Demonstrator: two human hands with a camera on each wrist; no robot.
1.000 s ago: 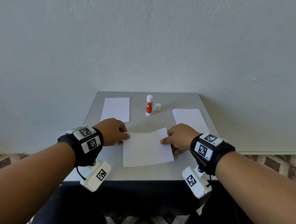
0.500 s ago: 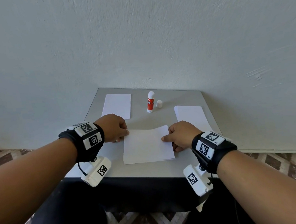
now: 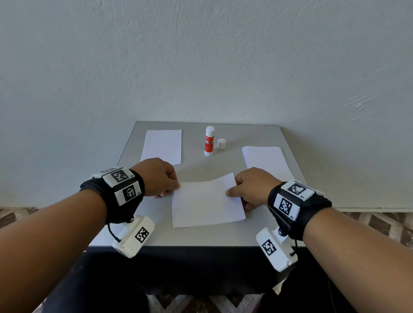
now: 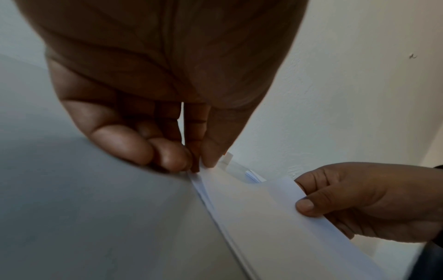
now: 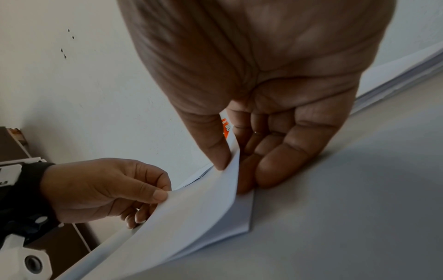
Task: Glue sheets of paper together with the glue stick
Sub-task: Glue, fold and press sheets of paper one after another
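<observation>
Both hands' fingers [image 4: 210, 151] pinch the thin white paper sheet [image 3: 206, 200]; only the wrist views show its lifted far edge.

Left hand [image 4: 167, 106] pinching the near corner of a white sheet [image 4: 275, 217] over the grey table [image 4: 84, 208]; right hand [image 4: 369, 202] gripping the opposite edge, thumb on top; sheet bowed upward between.

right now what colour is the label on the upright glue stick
Red-orange, on the white glue stick; clearest in the head view.
</observation>
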